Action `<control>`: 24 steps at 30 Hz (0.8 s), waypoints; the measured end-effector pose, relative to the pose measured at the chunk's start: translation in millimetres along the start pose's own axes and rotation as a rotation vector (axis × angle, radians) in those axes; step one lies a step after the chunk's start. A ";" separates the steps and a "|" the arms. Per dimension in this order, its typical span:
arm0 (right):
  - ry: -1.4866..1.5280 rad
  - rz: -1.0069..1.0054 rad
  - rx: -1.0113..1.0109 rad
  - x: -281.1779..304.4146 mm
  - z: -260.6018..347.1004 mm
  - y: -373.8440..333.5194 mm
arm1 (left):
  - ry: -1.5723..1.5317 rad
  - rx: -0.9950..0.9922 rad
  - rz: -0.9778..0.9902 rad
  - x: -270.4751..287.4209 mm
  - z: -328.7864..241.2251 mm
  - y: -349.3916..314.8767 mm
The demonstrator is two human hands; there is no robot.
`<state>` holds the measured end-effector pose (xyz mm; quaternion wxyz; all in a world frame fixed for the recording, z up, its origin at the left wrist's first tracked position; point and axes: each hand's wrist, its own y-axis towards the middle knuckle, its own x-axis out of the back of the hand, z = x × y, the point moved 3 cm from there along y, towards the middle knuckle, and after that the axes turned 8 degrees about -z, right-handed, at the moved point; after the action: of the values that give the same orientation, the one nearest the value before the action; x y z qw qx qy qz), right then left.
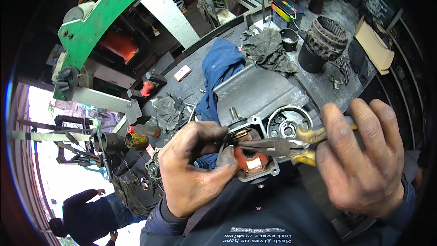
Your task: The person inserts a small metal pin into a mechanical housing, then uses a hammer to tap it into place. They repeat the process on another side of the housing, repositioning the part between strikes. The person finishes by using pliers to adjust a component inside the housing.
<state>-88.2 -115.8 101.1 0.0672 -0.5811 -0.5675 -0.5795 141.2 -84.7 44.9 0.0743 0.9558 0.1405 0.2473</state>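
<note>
My left hand [193,166] is closed around a small metal housing [274,170] in front of my body. Inside the housing sits a red-brown insert [251,162] with coppery pieces, and a threaded stud [234,113] sticks out of its far side. My right hand [364,159] grips a pair of pliers [275,146] by the yellow handles. The jaws point left and reach over the insert to my left thumb and fingertips. What the tips pinch, if anything, is hidden there. Just beyond the pliers lies a round metal casing [287,120].
A bent metal sheet [259,93] lies beyond my hands, beside a blue cloth [223,61] and a dark rag [268,50]. At the right, a ring-shaped metal part [326,36] rests on a black bucket [311,59]. A green-and-white frame [98,23] rises left. Another person [93,212] is at lower left.
</note>
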 end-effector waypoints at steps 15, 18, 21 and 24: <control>0.076 -0.113 -0.046 -19.5 5.7 -7.8 | -0.018 0.095 -0.083 -2.4 -1.3 -10.8; 0.133 -0.099 -0.064 -17.5 3.9 -5.7 | 0.023 0.070 -0.067 -1.9 -2.0 -10.3; 0.184 -0.075 -0.089 -16.1 1.8 -4.2 | 0.037 0.059 -0.072 -2.2 -2.8 -9.8; 0.188 -0.088 -0.093 -15.8 0.5 -3.9 | 0.056 0.044 -0.077 -3.0 -3.7 -10.2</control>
<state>-85.8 -123.3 86.8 0.0678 -0.5011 -0.5561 -0.6595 134.5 -75.6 44.6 0.0589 0.9439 0.1845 0.2676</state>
